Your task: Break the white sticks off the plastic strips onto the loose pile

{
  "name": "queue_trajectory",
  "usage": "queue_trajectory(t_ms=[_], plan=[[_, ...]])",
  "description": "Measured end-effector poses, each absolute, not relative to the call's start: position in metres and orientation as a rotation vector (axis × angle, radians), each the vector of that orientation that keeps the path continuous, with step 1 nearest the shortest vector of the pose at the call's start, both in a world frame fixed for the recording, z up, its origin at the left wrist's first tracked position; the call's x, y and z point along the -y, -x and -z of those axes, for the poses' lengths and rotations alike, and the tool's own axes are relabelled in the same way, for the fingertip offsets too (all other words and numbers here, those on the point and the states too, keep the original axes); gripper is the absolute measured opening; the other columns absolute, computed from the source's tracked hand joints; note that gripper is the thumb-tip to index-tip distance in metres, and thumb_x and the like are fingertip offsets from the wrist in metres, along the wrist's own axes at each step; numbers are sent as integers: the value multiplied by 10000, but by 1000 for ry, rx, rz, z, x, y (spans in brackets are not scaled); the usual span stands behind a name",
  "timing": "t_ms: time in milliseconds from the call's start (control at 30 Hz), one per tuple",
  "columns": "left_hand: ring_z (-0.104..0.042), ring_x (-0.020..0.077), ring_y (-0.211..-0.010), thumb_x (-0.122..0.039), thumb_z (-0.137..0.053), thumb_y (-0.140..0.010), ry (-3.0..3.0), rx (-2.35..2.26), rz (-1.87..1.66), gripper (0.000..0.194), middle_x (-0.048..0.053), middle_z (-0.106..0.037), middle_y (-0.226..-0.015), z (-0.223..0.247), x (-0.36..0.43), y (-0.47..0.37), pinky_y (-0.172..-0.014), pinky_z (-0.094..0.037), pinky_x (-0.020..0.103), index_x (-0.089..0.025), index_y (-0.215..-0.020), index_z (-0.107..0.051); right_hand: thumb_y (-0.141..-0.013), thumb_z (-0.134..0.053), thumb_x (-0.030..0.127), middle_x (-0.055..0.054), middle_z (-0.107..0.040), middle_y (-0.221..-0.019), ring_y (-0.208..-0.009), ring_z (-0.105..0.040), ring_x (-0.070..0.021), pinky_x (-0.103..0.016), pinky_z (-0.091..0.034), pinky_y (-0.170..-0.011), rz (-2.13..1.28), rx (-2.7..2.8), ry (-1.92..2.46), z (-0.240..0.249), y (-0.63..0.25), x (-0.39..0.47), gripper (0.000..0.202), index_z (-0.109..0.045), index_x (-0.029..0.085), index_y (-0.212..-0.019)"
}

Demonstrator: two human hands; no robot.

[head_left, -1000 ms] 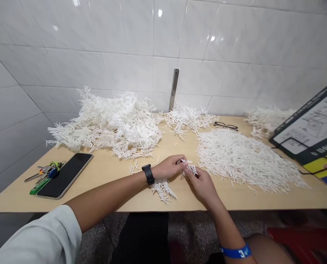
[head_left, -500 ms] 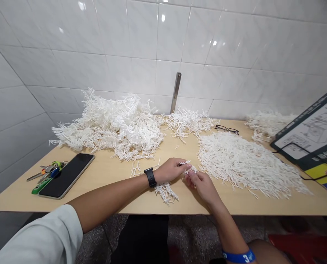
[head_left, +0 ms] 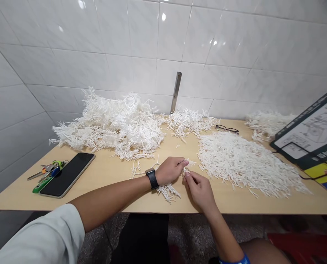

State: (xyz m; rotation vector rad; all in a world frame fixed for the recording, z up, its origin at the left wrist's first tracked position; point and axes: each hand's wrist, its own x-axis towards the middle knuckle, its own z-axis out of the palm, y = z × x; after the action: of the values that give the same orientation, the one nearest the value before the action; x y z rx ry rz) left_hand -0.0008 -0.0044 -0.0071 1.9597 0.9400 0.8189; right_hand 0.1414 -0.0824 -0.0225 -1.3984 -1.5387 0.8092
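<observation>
My left hand [head_left: 170, 170], with a black watch on its wrist, pinches a small white branched piece [head_left: 190, 162] over the middle of the table. Just to the right, the thumb and fingers of my right hand [head_left: 199, 187] are closed on the lower part of the same piece. Under my left wrist lies a small bunch of white branched pieces [head_left: 169, 192]. A tall tangled white heap [head_left: 119, 124] stands behind on the left, and a flat pile of short white pieces [head_left: 243, 165] spreads to the right.
A phone [head_left: 67, 175] and keys [head_left: 49, 170] lie at the left. Black glasses [head_left: 227, 129] rest behind the flat pile, near a smaller white heap [head_left: 189, 121]. A printed box [head_left: 312, 135] leans at the right. A metal bar [head_left: 175, 92] stands by the wall.
My right hand has shifted slightly down, and its fingers have come together at the lower part of the piece. My left hand has barely moved.
</observation>
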Motion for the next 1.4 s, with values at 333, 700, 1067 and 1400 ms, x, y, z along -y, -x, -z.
queue_trajectory(t_ms=[333,700,1067,1400], plan=[[-569,137,-658,-525,-353,-956,-1904,-852,-767,486,16,-608,-672,14,-8,-3,-673,-409,252,-165,-680,-526,-926,-390,249,-87,-666,-787,-690,-574,-204,-294,-394,-629,-268,1703,1719,22,-175,90,281,-653,166,-874],[-449,106,-589,-492,-370,-967,-1997,-772,-761,473,-13,-504,-611,4,5,0,-599,-350,238,-157,-656,-492,-869,-475,636,-68,-622,-588,-541,-503,-171,-288,-341,-527,-746,1545,1687,-8,-179,67,541,-643,171,-648],[-430,104,-595,-463,-388,-954,-1955,-803,-748,460,-14,-511,-592,6,10,-3,-590,-338,235,-156,-620,-466,-840,-581,585,24,-456,-457,-476,-425,-123,-264,-331,-515,-1077,1308,1358,16,-142,81,483,-499,196,-566],[-482,112,-578,-549,-339,-954,-1864,-871,-824,523,-3,-522,-591,15,-11,-2,-607,-392,247,-163,-634,-484,-923,-437,407,-52,-610,-624,-631,-561,-198,-298,-417,-609,-682,1548,1554,18,-167,99,356,-610,197,-694]])
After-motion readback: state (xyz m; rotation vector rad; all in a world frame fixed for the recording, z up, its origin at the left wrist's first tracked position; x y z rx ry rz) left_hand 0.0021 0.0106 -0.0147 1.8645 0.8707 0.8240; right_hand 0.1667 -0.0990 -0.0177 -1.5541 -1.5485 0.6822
